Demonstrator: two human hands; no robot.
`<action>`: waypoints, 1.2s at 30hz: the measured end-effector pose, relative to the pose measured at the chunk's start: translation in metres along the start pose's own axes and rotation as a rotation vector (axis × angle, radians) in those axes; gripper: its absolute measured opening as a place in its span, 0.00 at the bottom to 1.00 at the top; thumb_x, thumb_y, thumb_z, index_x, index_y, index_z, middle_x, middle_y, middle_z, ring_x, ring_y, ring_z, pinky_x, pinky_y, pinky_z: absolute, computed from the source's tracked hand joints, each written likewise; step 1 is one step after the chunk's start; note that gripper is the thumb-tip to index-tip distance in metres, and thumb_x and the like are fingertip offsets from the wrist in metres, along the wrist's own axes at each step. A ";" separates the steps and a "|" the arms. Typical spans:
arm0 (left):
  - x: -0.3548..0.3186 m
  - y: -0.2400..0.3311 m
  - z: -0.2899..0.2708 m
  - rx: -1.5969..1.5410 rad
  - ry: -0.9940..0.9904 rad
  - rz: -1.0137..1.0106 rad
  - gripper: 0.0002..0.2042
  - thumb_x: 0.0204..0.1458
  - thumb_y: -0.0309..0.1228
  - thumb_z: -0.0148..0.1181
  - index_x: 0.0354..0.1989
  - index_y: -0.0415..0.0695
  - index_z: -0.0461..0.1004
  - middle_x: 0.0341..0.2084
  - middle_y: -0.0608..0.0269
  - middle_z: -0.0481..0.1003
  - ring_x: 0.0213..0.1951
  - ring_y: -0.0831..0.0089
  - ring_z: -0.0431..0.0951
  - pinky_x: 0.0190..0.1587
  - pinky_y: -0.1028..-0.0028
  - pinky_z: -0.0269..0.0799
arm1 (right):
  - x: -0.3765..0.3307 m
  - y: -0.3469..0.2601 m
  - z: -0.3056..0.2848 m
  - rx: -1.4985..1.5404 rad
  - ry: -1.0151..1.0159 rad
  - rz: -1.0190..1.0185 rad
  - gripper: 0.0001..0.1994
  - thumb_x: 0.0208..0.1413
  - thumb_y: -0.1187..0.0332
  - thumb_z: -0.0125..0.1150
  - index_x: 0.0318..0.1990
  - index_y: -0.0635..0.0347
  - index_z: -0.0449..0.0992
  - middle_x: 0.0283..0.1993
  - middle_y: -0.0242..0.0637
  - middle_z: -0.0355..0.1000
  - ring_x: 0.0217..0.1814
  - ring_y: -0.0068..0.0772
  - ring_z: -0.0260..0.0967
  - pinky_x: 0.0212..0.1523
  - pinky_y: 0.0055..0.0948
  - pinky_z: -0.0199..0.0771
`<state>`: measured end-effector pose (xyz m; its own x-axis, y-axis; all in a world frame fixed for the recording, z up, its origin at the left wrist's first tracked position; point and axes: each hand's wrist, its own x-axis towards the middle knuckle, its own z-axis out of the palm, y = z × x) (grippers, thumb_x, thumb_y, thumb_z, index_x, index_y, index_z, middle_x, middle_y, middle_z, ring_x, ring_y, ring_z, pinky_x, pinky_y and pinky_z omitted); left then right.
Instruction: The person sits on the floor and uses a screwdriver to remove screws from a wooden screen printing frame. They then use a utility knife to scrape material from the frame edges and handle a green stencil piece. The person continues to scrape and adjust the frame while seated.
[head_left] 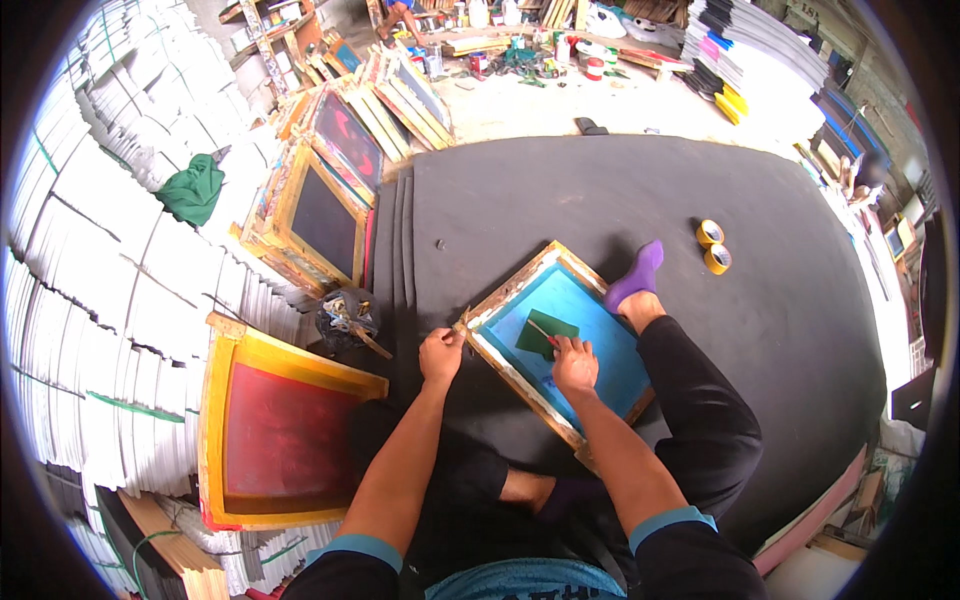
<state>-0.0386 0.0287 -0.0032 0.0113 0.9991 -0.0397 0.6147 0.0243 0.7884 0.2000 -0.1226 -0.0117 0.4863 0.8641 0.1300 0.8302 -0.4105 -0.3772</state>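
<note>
Blue mesh [605, 350] in a worn wooden frame [524, 390], lying askew on the dark surface [800, 330], between the wearer's arms and the purple-socked foot [636, 277]. A green piece [562, 329] lies on the mesh, left of its middle.

Risks, as I judge them:
- Mesh looks thin. Too hard a push with the slim tool [551, 342], red near the grip, could dent or tear it; tool type too small to tell, a sharp tip would be worse.
- Green piece seems loose. A sideways drag could skid or fold it.
- Frame could swivel if the left corner is not braced. Foot sits at the far right edge; whether it presses or merely rests there, cannot tell. A shift of the leg could nudge the wood.

Pose: both forearms reach up and inward from the lower edge. Right hand [574, 368] is over the mesh, back of hand upward, fingers gathered round the tool, which slants up-left across the green piece. Left hand [440, 356] is at the frame's left corner, fingers curled; cannot tell whether it grips the wood or pinches some small scrap there. Left forearm passes just beside a red-mesh frame [310, 361].
</note>
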 end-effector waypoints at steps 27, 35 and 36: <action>0.059 -0.020 0.038 -0.090 0.003 -0.130 0.10 0.54 0.32 0.72 0.36 0.37 0.86 0.30 0.46 0.84 0.34 0.54 0.87 0.41 0.62 0.79 | -0.021 -0.005 -0.007 0.248 -0.103 0.658 0.31 0.55 0.61 0.66 0.64 0.56 0.59 0.41 0.56 0.81 0.44 0.65 0.80 0.51 0.55 0.77; 0.045 -0.005 0.028 0.032 -0.024 -0.114 0.11 0.58 0.33 0.68 0.38 0.36 0.84 0.33 0.43 0.84 0.39 0.49 0.86 0.45 0.59 0.79 | -0.030 -0.005 -0.026 1.152 -0.149 0.900 0.13 0.53 0.69 0.68 0.42 0.68 0.79 0.34 0.36 0.77 0.30 0.31 0.76 0.22 0.32 0.76; 0.045 -0.009 0.029 0.040 -0.023 -0.114 0.11 0.58 0.33 0.67 0.38 0.36 0.84 0.33 0.43 0.84 0.40 0.48 0.86 0.45 0.58 0.79 | -0.030 -0.011 -0.025 1.280 -0.197 0.901 0.13 0.53 0.69 0.68 0.43 0.67 0.79 0.35 0.35 0.76 0.28 0.31 0.75 0.20 0.32 0.75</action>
<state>-0.0210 0.0723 -0.0301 -0.0429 0.9890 -0.1418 0.6443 0.1358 0.7526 0.1834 -0.1513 0.0115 0.5476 0.5466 -0.6336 -0.5210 -0.3698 -0.7693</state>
